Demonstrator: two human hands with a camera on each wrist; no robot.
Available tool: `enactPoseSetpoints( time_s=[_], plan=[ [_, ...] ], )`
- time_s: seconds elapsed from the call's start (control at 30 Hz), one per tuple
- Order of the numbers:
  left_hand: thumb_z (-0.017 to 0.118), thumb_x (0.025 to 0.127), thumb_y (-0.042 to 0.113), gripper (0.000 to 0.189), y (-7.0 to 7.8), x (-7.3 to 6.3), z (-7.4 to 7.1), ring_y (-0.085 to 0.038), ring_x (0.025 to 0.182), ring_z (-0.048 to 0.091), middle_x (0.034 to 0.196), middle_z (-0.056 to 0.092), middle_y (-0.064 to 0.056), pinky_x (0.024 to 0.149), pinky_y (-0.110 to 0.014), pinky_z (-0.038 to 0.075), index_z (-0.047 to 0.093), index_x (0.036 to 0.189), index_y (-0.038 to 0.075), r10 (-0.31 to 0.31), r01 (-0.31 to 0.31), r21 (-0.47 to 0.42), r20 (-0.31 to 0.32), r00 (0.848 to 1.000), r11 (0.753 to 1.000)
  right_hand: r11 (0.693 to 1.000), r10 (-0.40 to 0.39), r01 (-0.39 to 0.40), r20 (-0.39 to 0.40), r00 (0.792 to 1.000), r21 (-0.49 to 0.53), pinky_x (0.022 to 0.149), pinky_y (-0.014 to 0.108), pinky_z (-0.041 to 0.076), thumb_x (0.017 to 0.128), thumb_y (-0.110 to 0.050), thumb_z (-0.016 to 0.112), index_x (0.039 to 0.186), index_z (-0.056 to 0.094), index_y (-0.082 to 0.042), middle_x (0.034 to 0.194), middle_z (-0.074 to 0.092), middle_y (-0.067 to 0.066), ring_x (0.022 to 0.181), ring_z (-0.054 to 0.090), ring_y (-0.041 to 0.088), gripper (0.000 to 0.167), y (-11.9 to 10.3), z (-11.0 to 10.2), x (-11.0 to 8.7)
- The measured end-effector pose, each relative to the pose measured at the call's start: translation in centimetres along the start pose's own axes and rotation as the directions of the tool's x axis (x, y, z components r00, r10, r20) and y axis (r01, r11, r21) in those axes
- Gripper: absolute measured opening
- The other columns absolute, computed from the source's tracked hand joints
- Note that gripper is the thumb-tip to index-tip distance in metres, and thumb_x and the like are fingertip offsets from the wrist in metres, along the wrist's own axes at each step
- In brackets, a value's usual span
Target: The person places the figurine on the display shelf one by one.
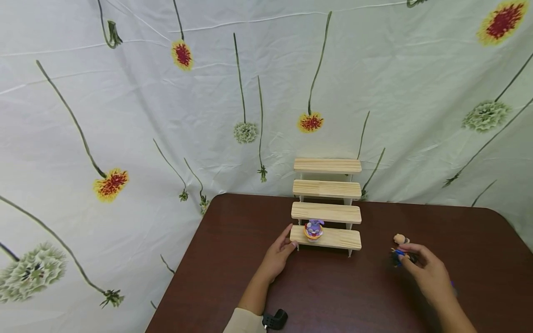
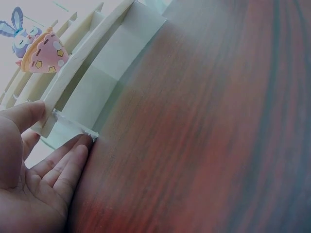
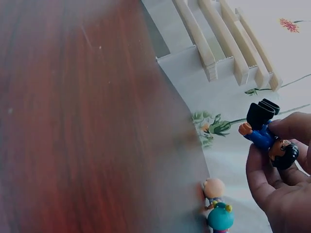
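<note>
A stepped wooden display stand [image 1: 326, 212] has pale boards on clear supports. My left hand [image 1: 276, 256] holds the left end of its lowest board, with the thumb [image 2: 30, 114] against the board's end. On that board sits a purple rabbit-eared figurine [image 1: 314, 229] in a pink, star-marked base. To the right of the stand, my right hand [image 1: 430, 277] pinches a small figurine [image 3: 265, 138] with black hair, blue clothes and black legs. It is head-down in the right wrist view, apart from the stand.
A light-headed figurine [image 1: 400, 239] lies on the dark brown table [image 1: 233, 259] just beyond my right hand. Near it is a teal-headed figurine [image 3: 221, 218]. A flower-printed white cloth [image 1: 208, 101] hangs behind the stand. A black band [image 1: 275, 319] is on my left wrist.
</note>
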State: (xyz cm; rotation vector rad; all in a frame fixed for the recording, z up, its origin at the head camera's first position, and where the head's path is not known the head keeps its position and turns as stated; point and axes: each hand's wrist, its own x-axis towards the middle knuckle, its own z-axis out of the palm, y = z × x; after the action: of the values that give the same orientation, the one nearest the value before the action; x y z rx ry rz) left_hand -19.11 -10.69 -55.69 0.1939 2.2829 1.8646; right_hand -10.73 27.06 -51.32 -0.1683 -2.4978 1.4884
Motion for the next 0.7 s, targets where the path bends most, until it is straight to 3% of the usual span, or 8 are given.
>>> enactPoseSetpoints(
  time_s=[0.17, 0.3, 0.5, 0.7],
  plan=[
    [0.06, 0.102, 0.039, 0.062, 0.1, 0.0, 0.0, -0.021, 0.117, 0.063, 0.124, 0.066, -0.01, 0.108, -0.047, 0.046, 0.034, 0.159, 0.034, -0.013, 0.013, -0.001, -0.003, 1.0, 1.0, 0.999, -0.006, 0.009, 0.057, 0.998, -0.049, 0.078, 0.008, 0.049, 0.099, -0.032, 0.067, 0.124, 0.065, -0.01, 0.126, 0.062, -0.011, 0.106, 0.043, -0.024, 0.033, -0.5, -0.1, 0.2],
    [0.06, 0.103, 0.036, 0.062, 0.1, 0.0, 0.1, -0.023, 0.118, 0.063, 0.125, 0.066, -0.012, 0.108, -0.048, 0.046, 0.034, 0.159, 0.033, -0.007, 0.007, -0.007, -0.002, 1.0, 1.0, 0.997, -0.062, 0.064, 0.055, 0.997, -0.032, 0.076, 0.009, 0.05, 0.099, -0.029, 0.067, 0.124, 0.066, -0.008, 0.123, 0.063, -0.019, 0.106, 0.045, -0.025, 0.032, -0.7, 0.0, 0.5],
    [0.06, 0.102, 0.036, 0.063, 0.2, 0.0, 0.0, -0.023, 0.117, 0.063, 0.125, 0.066, -0.013, 0.107, -0.048, 0.046, 0.033, 0.159, 0.031, -0.006, 0.006, -0.016, 0.004, 1.0, 1.0, 0.987, -0.162, 0.162, 0.055, 0.985, 0.005, 0.072, 0.012, 0.05, 0.098, -0.014, 0.067, 0.124, 0.066, -0.006, 0.118, 0.062, -0.021, 0.101, 0.053, -0.02, 0.027, -0.8, 0.5, 1.0],
    [0.059, 0.102, 0.039, 0.063, 0.2, 0.0, 0.0, -0.021, 0.118, 0.063, 0.126, 0.065, -0.011, 0.109, -0.048, 0.045, 0.032, 0.159, 0.033, -0.017, 0.017, -0.015, 0.01, 1.0, 1.0, 0.986, -0.163, 0.165, 0.074, 0.984, -0.028, 0.076, 0.008, 0.05, 0.097, -0.013, 0.069, 0.122, 0.066, -0.003, 0.113, 0.055, -0.024, 0.098, 0.052, -0.019, 0.027, -0.9, 0.6, 1.4]
  ],
)
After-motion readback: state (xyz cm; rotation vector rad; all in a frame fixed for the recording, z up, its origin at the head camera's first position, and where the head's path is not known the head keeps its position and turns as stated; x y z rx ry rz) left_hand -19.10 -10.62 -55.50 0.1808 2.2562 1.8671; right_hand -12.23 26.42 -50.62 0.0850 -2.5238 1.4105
